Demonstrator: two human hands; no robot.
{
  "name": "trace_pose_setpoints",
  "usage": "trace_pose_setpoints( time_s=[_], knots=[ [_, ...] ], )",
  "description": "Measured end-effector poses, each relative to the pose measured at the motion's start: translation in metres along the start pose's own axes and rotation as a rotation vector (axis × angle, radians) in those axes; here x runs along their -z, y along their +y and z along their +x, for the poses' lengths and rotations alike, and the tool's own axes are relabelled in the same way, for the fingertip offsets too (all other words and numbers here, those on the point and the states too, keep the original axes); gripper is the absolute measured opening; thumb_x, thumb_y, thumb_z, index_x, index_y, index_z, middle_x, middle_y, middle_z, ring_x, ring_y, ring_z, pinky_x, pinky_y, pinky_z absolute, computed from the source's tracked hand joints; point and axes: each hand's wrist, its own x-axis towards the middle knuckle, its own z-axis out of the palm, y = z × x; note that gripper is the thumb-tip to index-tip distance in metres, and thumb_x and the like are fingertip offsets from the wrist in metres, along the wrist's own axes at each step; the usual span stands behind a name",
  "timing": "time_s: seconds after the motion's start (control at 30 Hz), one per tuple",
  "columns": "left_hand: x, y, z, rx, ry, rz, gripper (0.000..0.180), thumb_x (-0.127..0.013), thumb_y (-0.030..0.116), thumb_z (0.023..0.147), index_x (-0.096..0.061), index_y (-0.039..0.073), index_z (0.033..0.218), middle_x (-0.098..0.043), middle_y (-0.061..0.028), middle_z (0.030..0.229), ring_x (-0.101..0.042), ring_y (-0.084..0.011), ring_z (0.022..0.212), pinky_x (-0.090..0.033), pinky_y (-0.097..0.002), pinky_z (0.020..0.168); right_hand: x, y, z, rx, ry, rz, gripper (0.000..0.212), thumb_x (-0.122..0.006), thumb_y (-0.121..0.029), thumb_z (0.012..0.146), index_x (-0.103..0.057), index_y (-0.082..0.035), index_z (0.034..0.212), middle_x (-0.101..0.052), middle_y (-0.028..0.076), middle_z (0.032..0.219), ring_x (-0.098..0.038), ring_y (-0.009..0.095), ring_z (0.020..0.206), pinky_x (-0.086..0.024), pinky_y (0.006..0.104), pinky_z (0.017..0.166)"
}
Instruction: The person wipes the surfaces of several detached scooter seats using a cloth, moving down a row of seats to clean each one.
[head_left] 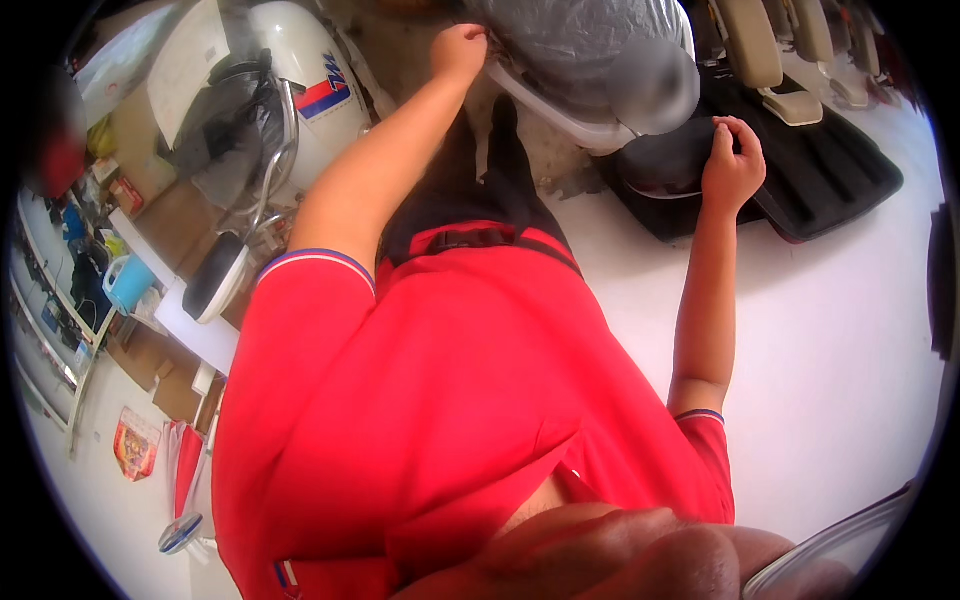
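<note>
Right grip (735, 175) pinches a rounded black piece (665, 160); left grip's (460, 55) hold is unclear.

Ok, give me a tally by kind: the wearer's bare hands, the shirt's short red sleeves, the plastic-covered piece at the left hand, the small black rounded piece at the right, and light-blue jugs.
Bare hands: 2 (left hand, right hand)
Red sleeves: 2 (left sleeve, right sleeve)
Plastic-covered piece: 1
Small black rounded piece: 1
Light-blue jug: 1
Total: 7
</note>
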Motion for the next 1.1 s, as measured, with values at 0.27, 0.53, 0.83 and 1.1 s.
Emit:
trace_pose_setpoints(
  time_s=[0.27,0.53,0.83,1.1],
  knots=[
    [-0.004,0.02,-0.006,-0.06,-0.037,0.578,0.032,-0.061,0.028,0.077,-0.065,0.012,0.105,-0.061,-0.0102,0.111,-0.057,-0.0305,0.105,-0.048,-0.0424,0.084,-0.001,0.003,-0.001,-0.011,-0.017,-0.009,0.008,-0.06,-0.008,0.074,-0.068,-0.006,0.076,-0.067,0.004,0.082,-0.063,0.018,0.078,-0.048,0.0282,0.073],
    [0.0,0.029,0.011,-0.158,-0.165,0.765,0.027,-0.063,0.02,0.07,-0.067,0.006,0.092,-0.065,-0.0153,0.099,-0.062,-0.0348,0.092,-0.051,-0.0443,0.078,0.0,-0.002,0.0,-0.019,-0.033,-0.01,0.008,-0.06,-0.006,0.076,-0.067,-0.004,0.077,-0.068,0.004,0.083,-0.063,0.017,0.08,-0.047,0.0279,0.075],
    [0.027,-0.055,0.035,0.422,0.282,-0.614,0.026,-0.067,0.016,0.077,-0.06,0.004,0.099,-0.064,-0.0101,0.091,-0.061,-0.0191,0.07,-0.05,-0.0304,0.06,0.001,0.003,0.001,-0.004,-0.03,-0.003,0.008,-0.059,-0.003,0.077,-0.067,-0.003,0.079,-0.068,0.005,0.085,-0.064,0.018,0.085,-0.047,0.028,0.08],
    [-0.096,-0.103,-0.011,0.573,0.281,-0.738,0.026,-0.058,0.009,0.084,-0.059,0.002,0.108,-0.063,-0.0106,0.09,-0.058,-0.0173,0.062,-0.047,-0.03,0.052,0.0,-0.004,0.003,-0.01,-0.108,-0.019,0.011,-0.057,-0.002,0.078,-0.067,-0.001,0.081,-0.069,0.005,0.085,-0.064,0.017,0.087,-0.047,0.0277,0.082]
  ],
)
